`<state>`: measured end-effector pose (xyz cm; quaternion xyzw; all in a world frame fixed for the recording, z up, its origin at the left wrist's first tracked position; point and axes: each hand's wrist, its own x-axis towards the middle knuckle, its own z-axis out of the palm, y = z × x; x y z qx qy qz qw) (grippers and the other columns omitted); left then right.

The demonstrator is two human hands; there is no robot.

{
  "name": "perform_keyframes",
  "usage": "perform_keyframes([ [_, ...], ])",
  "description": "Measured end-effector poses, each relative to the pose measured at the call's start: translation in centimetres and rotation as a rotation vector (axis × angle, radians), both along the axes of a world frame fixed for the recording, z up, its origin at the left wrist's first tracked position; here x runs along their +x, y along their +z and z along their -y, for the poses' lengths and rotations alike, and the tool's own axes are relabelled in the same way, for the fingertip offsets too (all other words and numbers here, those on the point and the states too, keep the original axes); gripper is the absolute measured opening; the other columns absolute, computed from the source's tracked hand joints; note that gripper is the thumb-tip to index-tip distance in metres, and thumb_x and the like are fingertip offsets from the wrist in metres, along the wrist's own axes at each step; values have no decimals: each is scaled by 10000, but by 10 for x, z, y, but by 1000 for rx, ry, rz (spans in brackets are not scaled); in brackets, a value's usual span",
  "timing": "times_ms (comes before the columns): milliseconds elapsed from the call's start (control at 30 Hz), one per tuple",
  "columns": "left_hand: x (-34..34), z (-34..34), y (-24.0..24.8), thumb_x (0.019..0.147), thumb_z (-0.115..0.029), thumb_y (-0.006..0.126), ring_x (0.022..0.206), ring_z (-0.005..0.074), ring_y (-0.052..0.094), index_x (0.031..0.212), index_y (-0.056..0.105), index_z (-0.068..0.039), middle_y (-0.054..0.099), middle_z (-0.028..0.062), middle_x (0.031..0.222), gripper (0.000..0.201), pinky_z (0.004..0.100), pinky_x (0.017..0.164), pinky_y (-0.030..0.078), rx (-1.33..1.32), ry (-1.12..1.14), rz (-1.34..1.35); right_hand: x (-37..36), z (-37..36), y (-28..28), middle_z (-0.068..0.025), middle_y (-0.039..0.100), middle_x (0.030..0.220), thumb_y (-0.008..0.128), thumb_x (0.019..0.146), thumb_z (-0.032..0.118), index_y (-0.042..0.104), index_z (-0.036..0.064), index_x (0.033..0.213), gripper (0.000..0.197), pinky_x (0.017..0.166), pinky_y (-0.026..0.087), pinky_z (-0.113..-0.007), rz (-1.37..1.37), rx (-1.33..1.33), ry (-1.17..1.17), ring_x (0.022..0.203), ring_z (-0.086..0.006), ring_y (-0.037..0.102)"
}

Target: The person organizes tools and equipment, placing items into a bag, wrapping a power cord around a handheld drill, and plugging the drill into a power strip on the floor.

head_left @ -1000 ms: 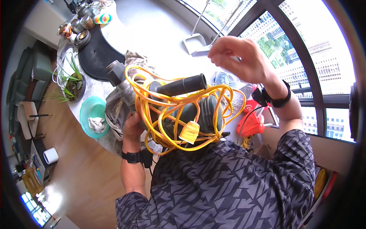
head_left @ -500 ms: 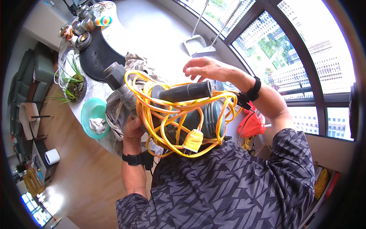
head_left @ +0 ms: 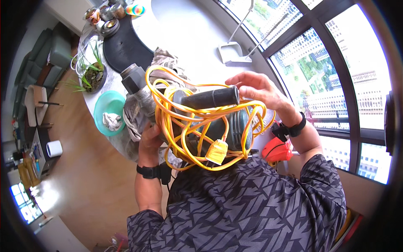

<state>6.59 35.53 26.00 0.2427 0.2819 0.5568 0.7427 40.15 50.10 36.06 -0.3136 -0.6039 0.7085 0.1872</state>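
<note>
Left hand [head_left: 150, 137] holds power tool [head_left: 242, 129], 9 o'clock side; yellow cord [head_left: 163, 111] wraps it. Right hand [head_left: 262, 90], 2 o'clock: fingers loosely curled beside black handle [head_left: 210, 98]; contact unclear.

I can read no words, numbers or signs anywhere in my view. Just off centre toward 5 o'clock, the yellow plug [head_left: 216, 152] shows me no legible marking; nor does the dark green tool housing [head_left: 241, 131] near centre at 3 o'clock, or the black handle [head_left: 212, 98] near centre at 12. The angular grey shapes on my shirt [head_left: 252, 201] at 5 o'clock are pattern, not letters. The red bag [head_left: 282, 152] at 4 o'clock and the jars [head_left: 116, 11] at 11 give me nothing readable.
</note>
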Motion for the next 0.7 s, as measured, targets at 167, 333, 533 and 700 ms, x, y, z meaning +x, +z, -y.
perform_keyframes([
  [167,0,32,-12,791,-383,757,1179,247,572,1378,449,8,575,116,1303,770,394,1032,436,-13,102,48,-20,2,13,-71,642,1033,647,936,223,617,-29,1067,286,854,495,-295,-110,334,-64,957,-132,599],
  [333,19,79,-5,751,-345,789,1208,243,548,1402,415,-1,550,97,1336,826,390,1041,427,-84,308,-11,-26,17,28,-90,636,1023,765,819,347,573,14,1067,458,846,476,-312,-151,383,330,953,-174,608],
  [533,25,130,-1,761,-401,780,1218,253,544,1409,405,-8,546,106,1338,846,393,1048,429,-122,518,-6,-62,38,27,-87,546,1124,807,788,285,475,18,1190,585,932,427,-303,-50,258,453,1064,-170,541],
  [700,18,170,-3,744,-439,787,1230,257,540,1425,372,1,532,121,1349,911,391,1048,436,-126,629,24,-105,53,25,-89,628,1019,781,815,338,523,18,1173,546,847,491,-297,-106,483,524,948,-176,619],
])
